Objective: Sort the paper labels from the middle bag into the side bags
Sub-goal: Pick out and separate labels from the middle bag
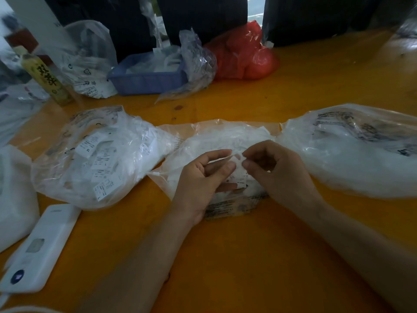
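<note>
Three clear plastic bags lie in a row on the orange table. The middle bag (216,141) holds a heap of white paper labels. Over it, my left hand (203,177) and my right hand (273,170) both pinch the same small white paper label (238,164) between thumb and fingers. The left bag (90,154) is full of printed white labels with size letters. Blurred white contents show through the right bag (352,150).
A white power bank (40,247) lies at the near left beside a white bag (13,195). At the back stand a yellow bottle (45,77), a blue basket (149,75), a red bag (243,53) and more clear bags (90,57).
</note>
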